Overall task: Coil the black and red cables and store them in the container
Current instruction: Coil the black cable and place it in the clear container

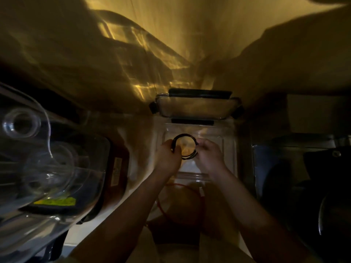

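The scene is dim and yellow-lit. A black cable, wound into a round coil, is held over a clear plastic container in the middle of the view. My left hand grips the coil's left side. On the coil's right side my right hand pinches the strands. A red cable lies in a loose loop on the surface nearer to me, between my forearms. The container's clear lid, with black clips, leans up behind it.
Large clear plastic bins with a yellow-green label crowd the left side. Dark objects fill the right side. A wall with light reflections rises behind.
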